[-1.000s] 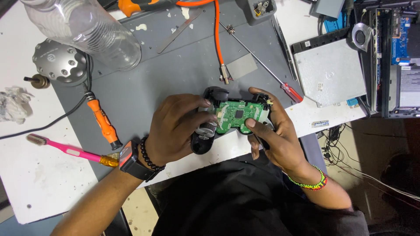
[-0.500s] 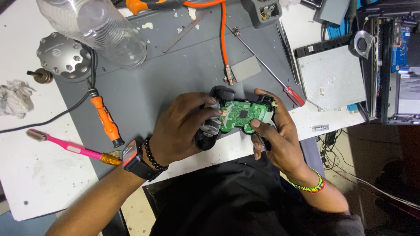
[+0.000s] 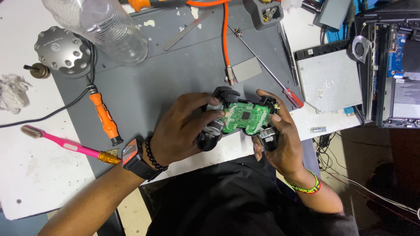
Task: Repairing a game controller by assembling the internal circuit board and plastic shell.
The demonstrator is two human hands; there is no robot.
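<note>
Over the grey surface (image 3: 175, 83), my hands have tilted the opened game controller (image 3: 238, 118), left hand (image 3: 186, 126) and right hand (image 3: 280, 135) both gripping it, green board up.

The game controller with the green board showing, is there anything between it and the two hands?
Nothing visible. Both the left hand and the right hand already grip the opened game controller directly, above the grey mat, with the green circuit board uncovered between them.

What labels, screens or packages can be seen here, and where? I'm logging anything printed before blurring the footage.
Smartwatch: on the left wrist, dark rectangular screen, orange-red edge.
Small sticker: on the grey metal drive at the right, pale, rectangular.
Grey label: on the opened device at the far right, rectangular.
Small white tag: on the table edge by the right hand.
</note>
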